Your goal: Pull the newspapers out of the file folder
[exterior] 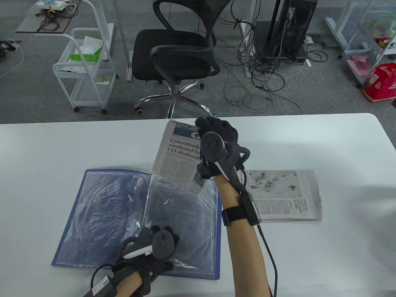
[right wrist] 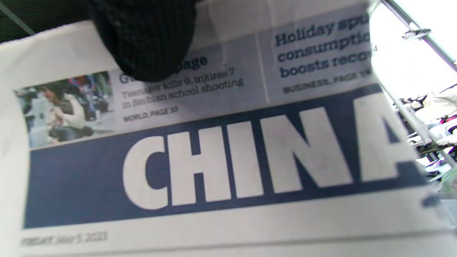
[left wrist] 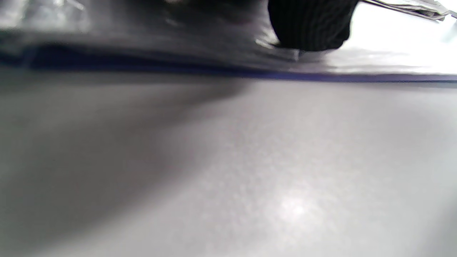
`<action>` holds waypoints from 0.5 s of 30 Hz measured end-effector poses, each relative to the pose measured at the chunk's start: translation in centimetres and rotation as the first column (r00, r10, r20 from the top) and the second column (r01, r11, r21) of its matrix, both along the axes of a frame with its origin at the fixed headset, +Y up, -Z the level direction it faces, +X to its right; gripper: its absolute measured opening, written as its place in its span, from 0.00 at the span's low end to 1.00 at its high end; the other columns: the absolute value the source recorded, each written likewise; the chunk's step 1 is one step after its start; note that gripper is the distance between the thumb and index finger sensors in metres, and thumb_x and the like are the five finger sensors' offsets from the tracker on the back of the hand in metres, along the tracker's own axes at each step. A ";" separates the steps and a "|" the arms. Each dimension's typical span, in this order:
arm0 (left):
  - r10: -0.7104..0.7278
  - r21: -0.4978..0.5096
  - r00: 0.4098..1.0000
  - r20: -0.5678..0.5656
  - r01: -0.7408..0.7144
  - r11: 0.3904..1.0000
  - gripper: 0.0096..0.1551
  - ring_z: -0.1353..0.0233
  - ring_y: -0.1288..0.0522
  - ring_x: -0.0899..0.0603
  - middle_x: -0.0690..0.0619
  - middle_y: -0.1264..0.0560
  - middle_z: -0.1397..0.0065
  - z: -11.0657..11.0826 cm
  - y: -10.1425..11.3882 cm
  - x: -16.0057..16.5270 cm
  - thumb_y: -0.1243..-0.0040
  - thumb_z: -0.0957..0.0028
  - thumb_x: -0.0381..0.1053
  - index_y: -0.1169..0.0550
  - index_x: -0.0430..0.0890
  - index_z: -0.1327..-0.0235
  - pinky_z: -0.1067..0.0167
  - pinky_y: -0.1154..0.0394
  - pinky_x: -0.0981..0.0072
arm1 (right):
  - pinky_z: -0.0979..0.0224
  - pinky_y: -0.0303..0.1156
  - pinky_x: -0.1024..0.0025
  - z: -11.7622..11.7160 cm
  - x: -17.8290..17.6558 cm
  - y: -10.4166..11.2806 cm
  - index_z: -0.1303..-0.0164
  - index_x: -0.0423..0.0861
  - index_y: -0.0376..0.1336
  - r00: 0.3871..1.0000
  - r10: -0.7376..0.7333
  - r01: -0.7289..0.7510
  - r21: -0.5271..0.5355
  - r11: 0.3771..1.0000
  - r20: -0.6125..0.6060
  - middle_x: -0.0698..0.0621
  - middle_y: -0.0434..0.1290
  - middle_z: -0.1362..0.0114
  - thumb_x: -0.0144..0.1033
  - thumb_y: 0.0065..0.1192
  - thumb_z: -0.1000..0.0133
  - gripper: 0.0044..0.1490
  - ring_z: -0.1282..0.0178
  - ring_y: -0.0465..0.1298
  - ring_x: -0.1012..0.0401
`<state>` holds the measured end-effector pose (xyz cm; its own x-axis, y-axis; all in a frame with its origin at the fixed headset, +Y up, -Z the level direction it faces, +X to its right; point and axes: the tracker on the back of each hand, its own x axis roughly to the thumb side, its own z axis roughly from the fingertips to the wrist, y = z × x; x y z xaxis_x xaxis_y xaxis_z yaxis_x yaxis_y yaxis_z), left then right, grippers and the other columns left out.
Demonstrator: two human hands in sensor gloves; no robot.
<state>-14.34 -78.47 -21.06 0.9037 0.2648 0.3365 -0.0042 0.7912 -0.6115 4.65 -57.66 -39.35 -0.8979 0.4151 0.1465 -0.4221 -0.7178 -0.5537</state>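
Note:
A blue file folder (exterior: 77, 216) lies open on the white table, its clear plastic sleeves (exterior: 182, 213) showing. My left hand (exterior: 154, 247) presses down on the sleeves near the folder's front edge; one fingertip (left wrist: 310, 28) rests on the plastic by the blue edge (left wrist: 321, 76). My right hand (exterior: 216, 145) grips the top of a folded newspaper (exterior: 176, 154) and holds it tilted up, its lower end still in the right sleeve. In the right wrist view a finger (right wrist: 146, 39) lies on the newspaper's masthead (right wrist: 232, 160).
A pile of folded newspapers (exterior: 284, 195) lies on the table right of the folder. A black office chair (exterior: 179, 52) stands beyond the table's far edge, with a white cart (exterior: 86, 68) to the left and cables on the floor.

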 end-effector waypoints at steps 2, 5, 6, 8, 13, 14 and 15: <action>0.003 -0.001 1.000 -0.002 -0.003 1.000 0.46 0.22 0.65 0.28 0.49 0.65 0.18 0.0 0.0 0.0 0.44 0.48 0.57 0.52 0.53 0.21 0.31 0.57 0.34 | 0.32 0.75 0.51 1.1 1.4 1.8 0.48 0.67 0.69 0.998 -0.062 0.062 0.007 0.998 -0.018 0.60 0.81 0.38 0.42 0.68 0.53 0.23 0.39 0.82 0.58; 0.005 -0.003 1.000 -0.004 -0.005 1.000 0.47 0.22 0.65 0.28 0.49 0.65 0.18 0.0 0.0 0.0 0.44 0.48 0.57 0.53 0.53 0.21 0.31 0.57 0.34 | 0.36 0.77 0.52 2.1 3.1 3.4 0.48 0.66 0.69 0.992 -0.126 0.126 0.017 0.992 -0.026 0.59 0.81 0.39 0.41 0.68 0.53 0.23 0.43 0.84 0.58; 0.005 -0.004 1.000 -0.004 -0.005 1.000 0.47 0.22 0.65 0.28 0.49 0.65 0.18 0.0 0.0 0.0 0.44 0.48 0.57 0.52 0.53 0.21 0.31 0.57 0.34 | 0.38 0.78 0.53 2.3 3.7 3.8 0.47 0.66 0.69 0.989 -0.148 0.148 0.019 0.989 -0.027 0.59 0.81 0.40 0.41 0.68 0.53 0.23 0.44 0.84 0.58; 0.007 -0.005 1.000 -0.006 -0.008 1.000 0.46 0.22 0.65 0.28 0.49 0.65 0.18 0.0 0.0 -0.1 0.44 0.48 0.57 0.52 0.53 0.21 0.31 0.57 0.34 | 0.45 0.80 0.55 3.0 5.5 4.7 0.47 0.65 0.69 0.973 -0.228 0.228 0.015 0.973 -0.030 0.58 0.82 0.40 0.41 0.68 0.53 0.23 0.49 0.85 0.59; 0.009 -0.006 1.000 -0.006 -0.009 1.000 0.46 0.22 0.65 0.28 0.49 0.65 0.18 -0.1 0.0 -0.1 0.44 0.48 0.57 0.52 0.53 0.21 0.31 0.57 0.34 | 0.59 0.82 0.60 4.2 10.3 5.1 0.46 0.62 0.69 0.925 -0.379 0.379 -0.009 0.925 -0.003 0.56 0.83 0.43 0.41 0.67 0.53 0.23 0.58 0.86 0.61; 0.009 -0.007 1.000 -0.006 -0.009 1.000 0.46 0.22 0.65 0.28 0.49 0.65 0.18 -0.1 0.0 -0.1 0.44 0.48 0.57 0.52 0.53 0.21 0.31 0.57 0.34 | 0.61 0.82 0.61 4.4 11.3 4.9 0.46 0.62 0.69 0.917 -0.400 0.400 -0.020 0.916 0.006 0.55 0.83 0.43 0.41 0.67 0.53 0.23 0.60 0.87 0.61; 0.009 -0.007 1.000 -0.007 -0.009 1.000 0.46 0.22 0.65 0.28 0.49 0.65 0.18 -0.1 0.0 -0.1 0.44 0.48 0.57 0.52 0.53 0.21 0.31 0.57 0.34 | 0.62 0.82 0.61 4.6 12.6 4.5 0.46 0.61 0.69 0.907 -0.421 0.422 -0.031 0.906 0.020 0.55 0.83 0.44 0.41 0.67 0.53 0.23 0.61 0.86 0.61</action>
